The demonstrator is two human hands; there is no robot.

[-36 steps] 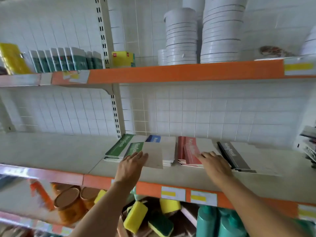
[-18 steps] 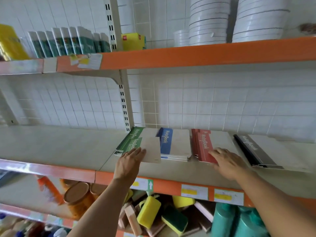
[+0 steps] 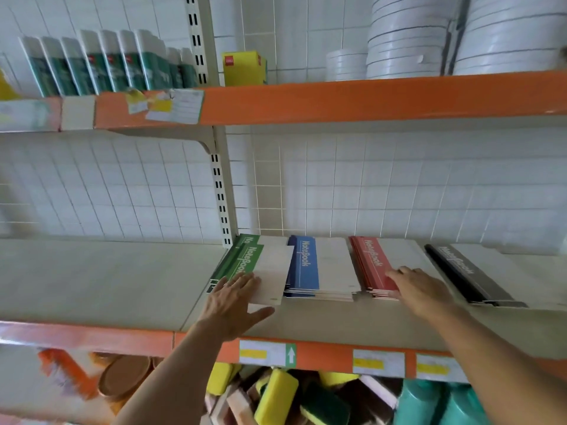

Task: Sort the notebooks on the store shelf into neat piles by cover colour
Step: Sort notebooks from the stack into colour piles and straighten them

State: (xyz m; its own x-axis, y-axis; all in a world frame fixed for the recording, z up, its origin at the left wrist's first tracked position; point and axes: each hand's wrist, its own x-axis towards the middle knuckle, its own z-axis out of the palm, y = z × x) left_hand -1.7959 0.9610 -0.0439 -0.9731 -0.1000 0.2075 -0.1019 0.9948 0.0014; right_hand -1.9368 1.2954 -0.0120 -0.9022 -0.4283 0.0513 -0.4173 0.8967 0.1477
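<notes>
Yellow-and-green sponges crowd the lower tier beneath the orange-edged shelf. Above them, a person's left hand lies flat, fingers straight and spread, thumb splayed wide, on the near corner of the top green notebook, which sits askew on the green pile. The right hand rests with straight fingers on the red pile. A blue pile sits between green and red; a black pile lies farthest right. White tape rolls stack on the upper shelf.
</notes>
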